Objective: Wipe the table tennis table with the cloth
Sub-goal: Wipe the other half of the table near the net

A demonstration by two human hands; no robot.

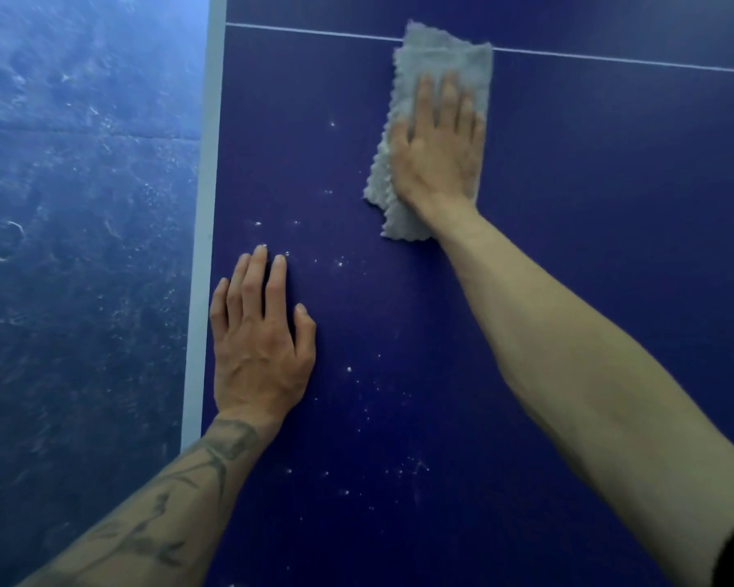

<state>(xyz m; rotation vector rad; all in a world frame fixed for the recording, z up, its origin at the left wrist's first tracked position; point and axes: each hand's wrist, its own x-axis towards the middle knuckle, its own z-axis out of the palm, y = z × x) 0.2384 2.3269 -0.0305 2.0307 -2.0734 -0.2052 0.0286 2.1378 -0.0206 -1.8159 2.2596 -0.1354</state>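
Cloth [441, 65] pressed on table [568, 184] by right hand [437, 150], fingers straight, across white line [314, 32]. Left hand [259, 345] laid flat, fingers spread, beside white edge [204, 247]; specks [340, 262] scattered between.

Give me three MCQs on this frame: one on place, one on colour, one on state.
1. Where on the table is the cloth?
A) under the right hand, across the thin white line
B) at the near edge
C) against the white border

2. What colour is the cloth?
A) red
B) grey
C) yellow

3. What is the left hand doing?
A) gripping the cloth
B) clenched in the air
C) lying flat on the table, holding nothing

1 A: the right hand presses flat on the cloth, whose far end overlaps the line.
2 B: it is pale grey against the dark blue top.
3 C: it lies spread on the bare surface.
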